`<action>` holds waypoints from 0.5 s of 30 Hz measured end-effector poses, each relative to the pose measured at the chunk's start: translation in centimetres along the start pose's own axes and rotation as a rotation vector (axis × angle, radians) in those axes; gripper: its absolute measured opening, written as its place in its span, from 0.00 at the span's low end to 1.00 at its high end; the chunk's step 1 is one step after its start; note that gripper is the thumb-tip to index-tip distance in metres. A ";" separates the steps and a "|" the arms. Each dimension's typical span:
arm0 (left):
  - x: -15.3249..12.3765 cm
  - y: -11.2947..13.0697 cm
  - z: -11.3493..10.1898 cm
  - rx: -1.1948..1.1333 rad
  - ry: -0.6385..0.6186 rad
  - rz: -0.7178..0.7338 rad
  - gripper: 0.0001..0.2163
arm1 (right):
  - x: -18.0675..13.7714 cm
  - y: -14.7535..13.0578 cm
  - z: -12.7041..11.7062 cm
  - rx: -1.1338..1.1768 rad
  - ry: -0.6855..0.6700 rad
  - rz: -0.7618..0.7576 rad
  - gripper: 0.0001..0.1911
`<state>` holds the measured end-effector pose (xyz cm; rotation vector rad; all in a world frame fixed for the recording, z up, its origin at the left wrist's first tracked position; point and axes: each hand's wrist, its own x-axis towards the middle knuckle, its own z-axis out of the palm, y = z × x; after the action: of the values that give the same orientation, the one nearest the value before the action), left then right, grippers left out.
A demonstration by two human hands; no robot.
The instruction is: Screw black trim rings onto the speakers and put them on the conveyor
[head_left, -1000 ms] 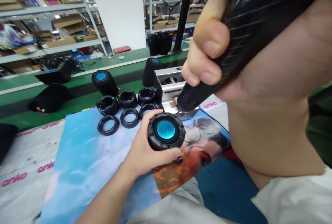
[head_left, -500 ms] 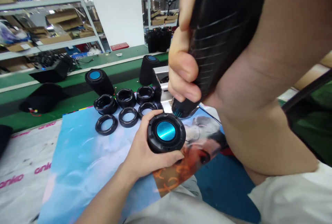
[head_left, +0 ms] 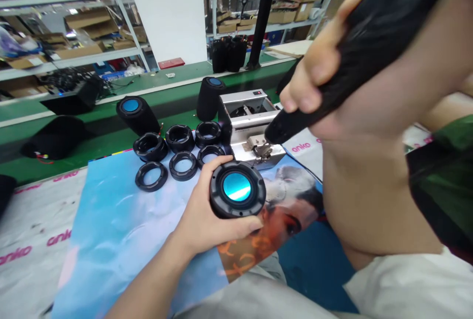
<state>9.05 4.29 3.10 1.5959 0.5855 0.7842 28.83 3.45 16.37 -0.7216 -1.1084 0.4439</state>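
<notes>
My left hand grips a round black speaker, its shiny blue disc facing up toward me. Thumb and fingers wrap around the speaker's ringed end. In my right hand is a black electric screwdriver, slanting down to the left. The screwdriver's nose is at the front of a silver screw feeder; whether it touches cannot be made out. Beyond my left hand lie several black rings in two rows on a printed blue sheet.
Two black speakers with blue ends, one leaning and one upright, stand behind the rings. A dark fabric piece with wires lies left on the green bench. A black post rises behind the feeder. Shelves with boxes stand farther back.
My right hand has moved the electric screwdriver away from the speaker, to the right and up, over to the screw feeder's front. My left hand and the speaker have hardly moved.
</notes>
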 end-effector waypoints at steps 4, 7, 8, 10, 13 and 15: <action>0.0 -0.1 0.0 -0.027 -0.002 -0.001 0.44 | -0.7 5.0 -2.4 0.005 0.207 -0.077 0.32; 0.0 -0.1 0.0 -0.010 0.019 0.034 0.43 | -1.6 6.4 -3.2 0.022 0.166 0.013 0.30; 0.0 -0.1 0.0 -0.002 0.023 0.044 0.43 | -1.9 6.5 -3.3 0.025 0.135 0.032 0.30; 0.0 -0.2 0.0 0.011 0.028 0.059 0.43 | -2.2 6.5 -3.4 0.040 0.100 0.033 0.31; 0.0 -0.4 0.0 0.002 0.032 0.076 0.44 | -2.3 6.1 -3.2 0.064 0.054 0.104 0.35; 0.0 -0.5 0.0 -0.022 0.031 0.081 0.44 | -2.1 5.4 -3.0 0.061 0.046 0.180 0.37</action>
<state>9.05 4.42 2.59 1.5975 0.5350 0.8738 30.86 4.91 10.39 -0.7777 -0.9863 0.6083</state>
